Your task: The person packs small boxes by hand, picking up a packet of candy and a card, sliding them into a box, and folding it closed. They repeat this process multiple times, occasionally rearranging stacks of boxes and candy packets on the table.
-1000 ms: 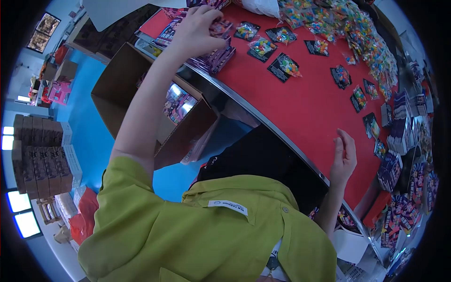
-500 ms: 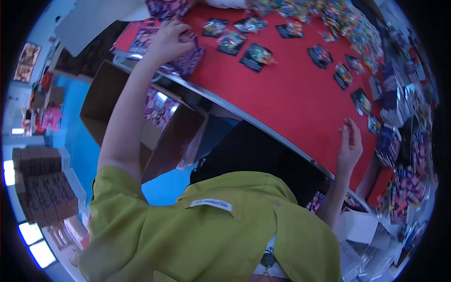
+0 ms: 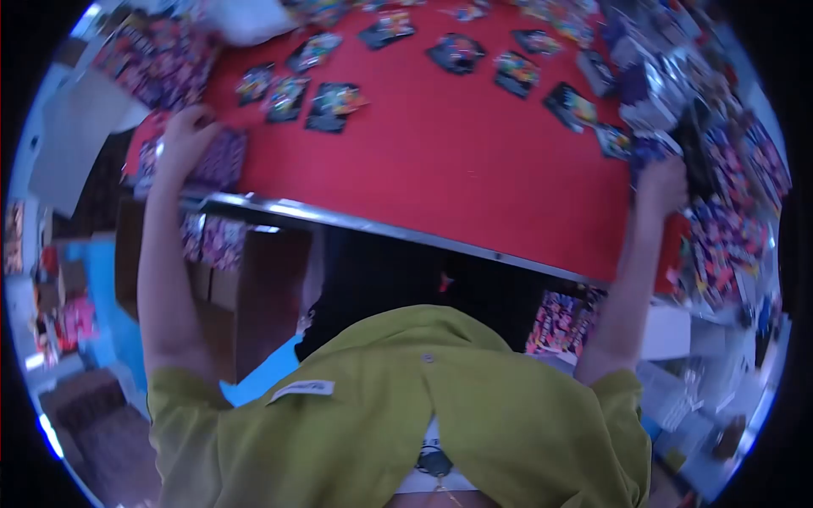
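Only glossy purple packets [image 3: 222, 157], stacked.

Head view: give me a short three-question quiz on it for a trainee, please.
1. True or false: the left hand rests on a stack of purple packs at the table edge.
2. What colour is the table top? A) blue B) red C) grey
3. Where is the right hand: at the table's middle, or at the right side by the stacked packs?

Key:
1. True. The hand lies on the purple packs near the metal rim.
2. B, red.
3. At the right side by the packs. The blur hides whether it grips one.
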`<action>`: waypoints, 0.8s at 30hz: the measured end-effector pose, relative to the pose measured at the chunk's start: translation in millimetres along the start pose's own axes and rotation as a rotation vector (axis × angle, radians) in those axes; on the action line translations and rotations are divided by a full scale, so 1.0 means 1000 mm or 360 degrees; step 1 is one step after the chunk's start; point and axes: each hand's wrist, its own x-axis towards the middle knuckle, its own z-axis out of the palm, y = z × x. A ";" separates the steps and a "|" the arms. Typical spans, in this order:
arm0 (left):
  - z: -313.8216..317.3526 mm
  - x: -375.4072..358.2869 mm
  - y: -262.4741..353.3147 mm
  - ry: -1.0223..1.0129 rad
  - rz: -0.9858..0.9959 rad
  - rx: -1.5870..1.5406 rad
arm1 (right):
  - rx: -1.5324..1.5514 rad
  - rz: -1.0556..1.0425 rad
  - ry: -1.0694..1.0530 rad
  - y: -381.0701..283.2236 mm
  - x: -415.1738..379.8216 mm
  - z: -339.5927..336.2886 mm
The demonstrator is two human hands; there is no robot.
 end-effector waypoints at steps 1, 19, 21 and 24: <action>-0.003 -0.001 0.005 0.0000 0.0066 0.0005 | 0.0110 0.0019 -0.0086 0.008 0.008 0.015; 0.026 -0.030 0.113 0.0734 0.0830 -0.0182 | -0.0543 -0.0884 0.0792 0.043 0.026 0.068; 0.047 -0.046 0.151 0.0575 0.0804 -0.0671 | -0.0501 -0.0836 0.0841 0.044 0.027 0.056; 0.074 -0.070 0.212 -0.0224 0.0184 -0.2213 | -0.0582 -0.0535 0.0809 0.036 0.011 0.008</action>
